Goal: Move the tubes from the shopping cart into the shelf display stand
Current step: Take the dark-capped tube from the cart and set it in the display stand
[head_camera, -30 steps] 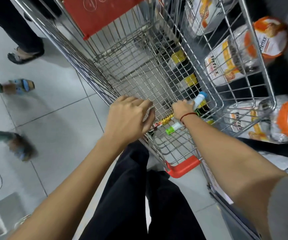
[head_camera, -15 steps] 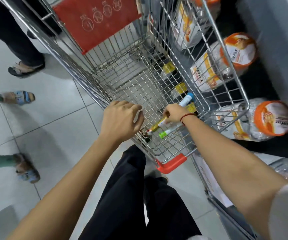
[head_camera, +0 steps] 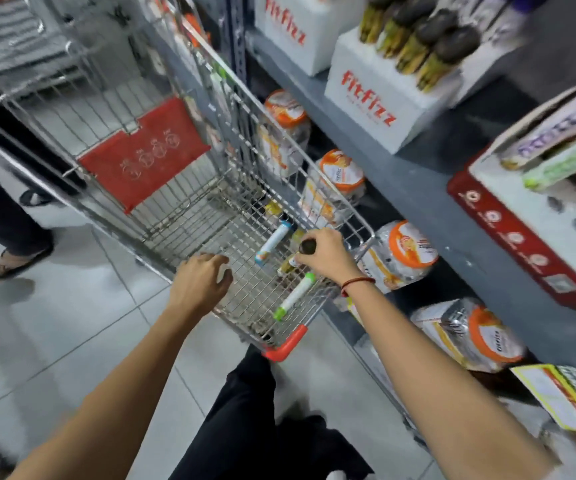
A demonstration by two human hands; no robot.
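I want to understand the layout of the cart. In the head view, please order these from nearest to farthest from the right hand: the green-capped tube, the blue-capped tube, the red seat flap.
Measured from the right hand:
1. Blue-capped tube, just to its left on the cart floor.
2. Green-capped tube, below it, toward the red corner. These two are nearly equal.
3. Red seat flap, far end, clearly farthest.
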